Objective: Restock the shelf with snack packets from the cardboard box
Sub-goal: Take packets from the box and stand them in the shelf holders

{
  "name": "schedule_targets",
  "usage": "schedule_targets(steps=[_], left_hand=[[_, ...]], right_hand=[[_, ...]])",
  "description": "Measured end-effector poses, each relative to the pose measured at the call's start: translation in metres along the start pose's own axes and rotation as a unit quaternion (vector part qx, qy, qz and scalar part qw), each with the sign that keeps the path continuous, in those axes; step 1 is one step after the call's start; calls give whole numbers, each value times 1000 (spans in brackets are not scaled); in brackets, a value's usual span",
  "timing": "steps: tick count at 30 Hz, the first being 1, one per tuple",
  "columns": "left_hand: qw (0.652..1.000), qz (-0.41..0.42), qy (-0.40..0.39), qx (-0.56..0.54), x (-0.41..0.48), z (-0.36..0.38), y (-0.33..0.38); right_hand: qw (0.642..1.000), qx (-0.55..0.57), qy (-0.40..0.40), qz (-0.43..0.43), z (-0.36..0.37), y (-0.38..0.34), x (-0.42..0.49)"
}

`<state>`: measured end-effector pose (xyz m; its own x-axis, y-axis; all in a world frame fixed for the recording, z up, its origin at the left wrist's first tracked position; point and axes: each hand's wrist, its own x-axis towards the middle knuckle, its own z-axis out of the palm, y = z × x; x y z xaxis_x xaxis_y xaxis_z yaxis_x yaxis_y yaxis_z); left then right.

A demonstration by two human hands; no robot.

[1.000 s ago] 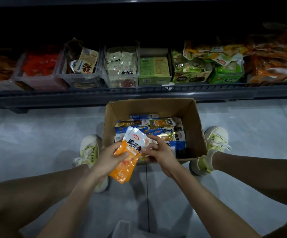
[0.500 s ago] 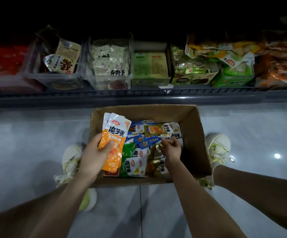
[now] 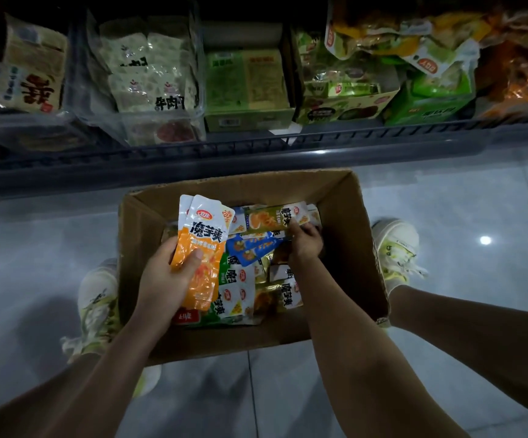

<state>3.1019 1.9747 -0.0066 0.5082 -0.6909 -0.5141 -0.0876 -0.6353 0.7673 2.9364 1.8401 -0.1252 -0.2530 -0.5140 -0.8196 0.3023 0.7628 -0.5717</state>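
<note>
Two stacked orange snack packets (image 3: 200, 248) are held over the left half of the cardboard box (image 3: 354, 248). They are gripped by the left hand (image 3: 166, 281), with the thumb laid across their front and the fingers curled behind. Inside the box, near its far wall, an olive packet (image 3: 269, 218) is pinched at its near edge by the curled fingers of the right hand (image 3: 305, 243). A loose heap of packets (image 3: 240, 290) is spread over the box's bottom. A pale shoe (image 3: 96, 298) is seen just beside the box's left wall, a second shoe (image 3: 395, 245) beside its right. Beyond the box, the shelf (image 3: 256, 150) is filled with snacks.
</note>
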Motion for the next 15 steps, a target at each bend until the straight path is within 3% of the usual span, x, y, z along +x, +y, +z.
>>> schedule_targets(steps=[6, 15], left_hand=[[999, -10, 12, -28, -10, 2, 8], [996, 51, 43, -55, -66, -10, 45]], right_hand=[[999, -11, -34, -30, -14, 0, -31], [986, -42, -104, -126, -58, -45, -114]])
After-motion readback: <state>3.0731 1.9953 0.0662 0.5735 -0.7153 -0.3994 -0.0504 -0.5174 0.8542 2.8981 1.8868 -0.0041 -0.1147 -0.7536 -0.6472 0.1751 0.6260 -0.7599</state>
